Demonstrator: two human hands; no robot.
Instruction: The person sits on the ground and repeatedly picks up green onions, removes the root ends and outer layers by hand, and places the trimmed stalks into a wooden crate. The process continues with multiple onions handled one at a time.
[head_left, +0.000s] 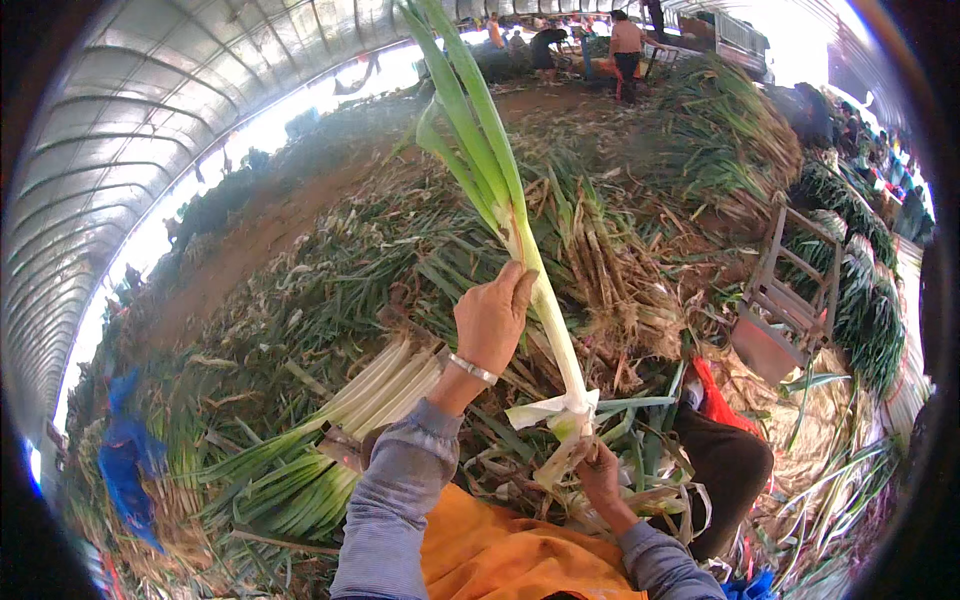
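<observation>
A long green onion (553, 322) stands tilted in front of me, green leaves up and pale root end down. My left hand (495, 311) grips its stalk below the leaves. Near the base, my right hand (598, 472) pinches a loose outer layer (561, 457), which hangs peeled around the lower end. Peeled onions (375, 390) lie in a row on a rack to the left of my left forearm, white ends away from me. Beyond my hands lies a bundle of unpeeled onions (600, 255) with dirty roots.
Onion leaves and trimmings (330, 270) cover the ground. A wooden chair-like frame (795, 285) stands at the right beside stacked onion bundles (870, 300). Blue plastic (127, 457) lies at the left. Several people, one in a pink top (626, 41), are at the far end of the shed.
</observation>
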